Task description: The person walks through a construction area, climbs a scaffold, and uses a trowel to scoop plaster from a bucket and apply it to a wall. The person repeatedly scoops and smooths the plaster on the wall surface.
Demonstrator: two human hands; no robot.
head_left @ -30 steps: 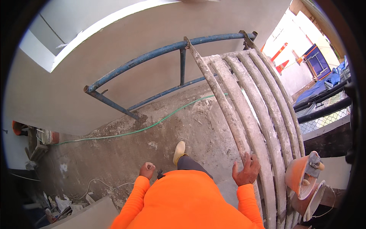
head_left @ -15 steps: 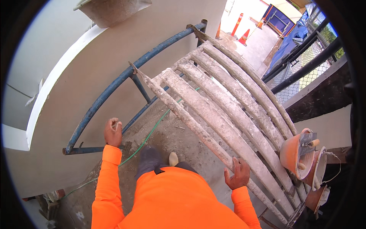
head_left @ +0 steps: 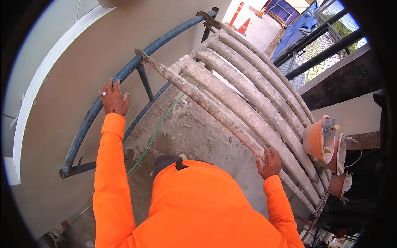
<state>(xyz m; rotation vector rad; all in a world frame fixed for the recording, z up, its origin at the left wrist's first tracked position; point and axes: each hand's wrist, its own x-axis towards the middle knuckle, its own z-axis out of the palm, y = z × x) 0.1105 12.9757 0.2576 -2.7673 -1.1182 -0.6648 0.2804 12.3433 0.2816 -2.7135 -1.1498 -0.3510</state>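
Two bare hands of ours lay on scaffolding. Under the fingers of our left hand (head_left: pixel 113 98) was the scuffed blue pipe frame (head_left: pixel 88 120), round in section, its paint worn in patches. These fingers lay slightly spread over the top tube, one wearing a silver-coloured ring (head_left: pixel 104 94), the thumb held apart; whether they gripped the far side, we could not tell.

Our right hand (head_left: pixel 271 163) had its fingers bent over the slim edge rail (head_left: pixel 194 94) of the scaffold platform (head_left: pixel 225 96), the thumb on the near side; how firmly they closed, we could not tell. The platform's long flat slats, crusted with rough pale residue, ran just beside and beyond those fingers, away toward the frame.

Right of the right fingertips, near them, sat an orange bucket (head_left: pixel 315 140) with smooth, smeared sides. Between our two hands, lower down, a thin green hose (head_left: pixel 153 138) curved over the gritty, stained floor (head_left: pixel 219 140). Left of the left fingers rose a smooth matte wall (head_left: pixel 53 144).
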